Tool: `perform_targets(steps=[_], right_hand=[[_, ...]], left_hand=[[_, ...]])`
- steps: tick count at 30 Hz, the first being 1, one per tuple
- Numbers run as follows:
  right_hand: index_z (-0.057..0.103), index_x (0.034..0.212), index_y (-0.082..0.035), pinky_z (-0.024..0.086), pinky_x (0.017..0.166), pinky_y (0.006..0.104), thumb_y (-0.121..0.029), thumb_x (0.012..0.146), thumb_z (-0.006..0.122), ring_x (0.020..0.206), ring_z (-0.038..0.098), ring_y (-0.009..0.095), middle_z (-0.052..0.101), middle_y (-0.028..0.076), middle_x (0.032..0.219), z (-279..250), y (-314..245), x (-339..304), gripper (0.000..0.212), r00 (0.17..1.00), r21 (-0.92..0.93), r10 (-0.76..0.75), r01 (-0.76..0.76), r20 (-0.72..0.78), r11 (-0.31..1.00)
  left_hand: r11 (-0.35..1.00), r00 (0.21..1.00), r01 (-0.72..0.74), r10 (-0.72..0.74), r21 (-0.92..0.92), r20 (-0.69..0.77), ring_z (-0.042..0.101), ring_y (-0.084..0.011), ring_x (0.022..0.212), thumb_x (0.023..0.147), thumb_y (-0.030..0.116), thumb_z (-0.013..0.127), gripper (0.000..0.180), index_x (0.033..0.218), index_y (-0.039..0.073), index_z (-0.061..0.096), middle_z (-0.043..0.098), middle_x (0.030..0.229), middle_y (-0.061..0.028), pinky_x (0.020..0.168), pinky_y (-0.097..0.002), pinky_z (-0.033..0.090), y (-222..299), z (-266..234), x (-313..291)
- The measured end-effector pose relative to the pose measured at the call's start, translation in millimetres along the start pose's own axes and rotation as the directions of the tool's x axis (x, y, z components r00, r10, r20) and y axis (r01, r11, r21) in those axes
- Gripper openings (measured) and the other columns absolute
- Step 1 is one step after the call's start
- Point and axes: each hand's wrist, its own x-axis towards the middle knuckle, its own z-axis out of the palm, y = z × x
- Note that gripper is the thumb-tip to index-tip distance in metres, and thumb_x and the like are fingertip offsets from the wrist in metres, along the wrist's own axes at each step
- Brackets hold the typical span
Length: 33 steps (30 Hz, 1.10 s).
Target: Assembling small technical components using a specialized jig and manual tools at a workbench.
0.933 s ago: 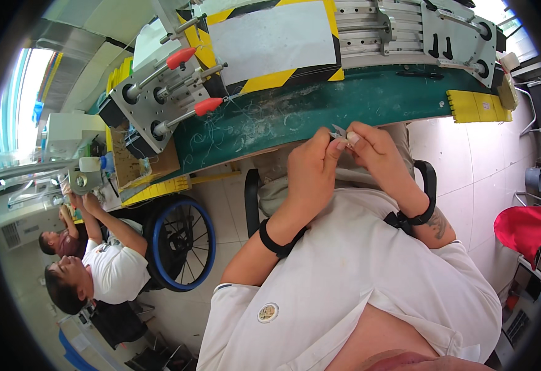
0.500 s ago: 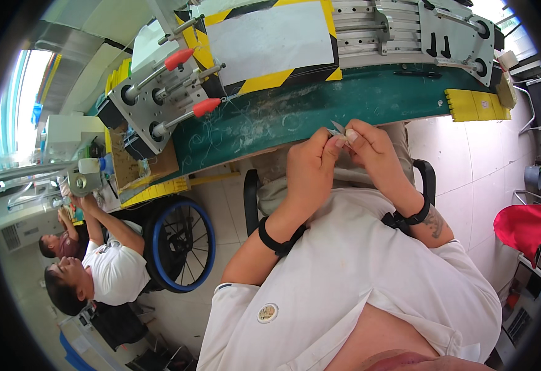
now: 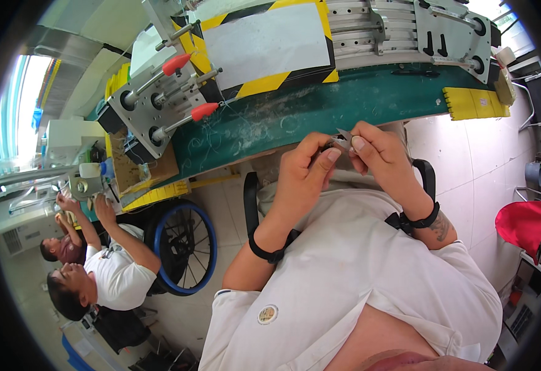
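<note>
In front of my chest, close to the near edge of the green bench top (image 3: 255, 117), my two hands are nearly touching. The right hand (image 3: 383, 154) pinches a small pointed grey blade (image 3: 344, 139) between thumb and fingers, its tip sticking up and to the left. My left hand (image 3: 302, 179) is closed, thumb against forefinger, around a small dark piece that the fingers mostly hide; its kind does not show. The blade lies beside that left fingertip pinch; whether it touches the piece cannot be made out.
A metal fixture with red-tipped rods (image 3: 180, 89) stands on the bench at left. Behind lies a white sheet in a yellow-black striped border (image 3: 270, 43). Aluminium rails (image 3: 357, 31), a black pen (image 3: 416, 73) and a yellow strip (image 3: 476, 103) are farther right. Co-workers sit at left, near a blue-rimmed wheel (image 3: 184, 247).
My hands have shifted slightly toward me and the left has moved a little left, its pinch now showing a dark piece. A co-worker at left has spread their hands apart.
</note>
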Motion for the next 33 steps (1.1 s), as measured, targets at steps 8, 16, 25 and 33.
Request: perform_targets(steps=[8, 16, 25, 33], right_hand=[[0.059, 0.100, 0.001, 0.045, 0.066, 0.0309, -0.024, 0.120, 0.054, 0.071, 0.049, 0.012, 0.057, 0.007, 0.076, 6, -7, 2, 0.033, 0.999, -0.043, 0.034, -0.034, 0.019, 0.999], [0.058, 0.100, 0.000, 0.044, 0.066, 0.0300, -0.021, 0.120, 0.053, 0.073, 0.049, 0.010, 0.058, 0.003, 0.080, 7, 3, 5, 0.030, 0.995, 0.035, 0.103, -0.102, -0.019, 0.994], [0.058, 0.098, -0.002, 0.042, 0.066, 0.0275, -0.022, 0.118, 0.053, 0.073, 0.047, 0.007, 0.057, -0.001, 0.084, 7, 13, 8, 0.029, 0.977, 0.169, 0.214, -0.215, 0.023, 0.962], [0.057, 0.097, -0.003, 0.042, 0.066, 0.0273, -0.023, 0.118, 0.054, 0.073, 0.047, 0.007, 0.056, -0.001, 0.084, 2, 12, 8, 0.030, 0.964, 0.153, 0.254, -0.264, 0.083, 0.952]], left_hand=[[0.886, 0.942, -0.289, 0.331, 0.362, -0.061, 0.063, -0.0258, 0.074, 0.116, 0.023, 0.067, 0.026, 0.106, -0.001, 0.063, 0.071, 0.089, -0.0160, 0.071, -0.0348, 0.052, -13, 10, 8], [0.897, 0.950, -0.215, 0.284, 0.387, -0.130, 0.060, -0.0267, 0.069, 0.115, 0.024, 0.068, 0.030, 0.100, -0.001, 0.060, 0.071, 0.085, -0.0173, 0.068, -0.0360, 0.051, -7, 16, 11], [0.922, 0.961, -0.169, 0.233, 0.348, -0.149, 0.053, -0.0284, 0.066, 0.114, 0.023, 0.069, 0.030, 0.099, -0.002, 0.060, 0.067, 0.080, -0.0176, 0.065, -0.0373, 0.049, -12, 16, 14], [0.873, 0.913, -0.294, 0.378, 0.389, -0.156, 0.050, -0.0229, 0.065, 0.115, 0.024, 0.068, 0.032, 0.098, -0.002, 0.061, 0.063, 0.076, -0.0171, 0.062, -0.0372, 0.047, -24, 19, 17]])
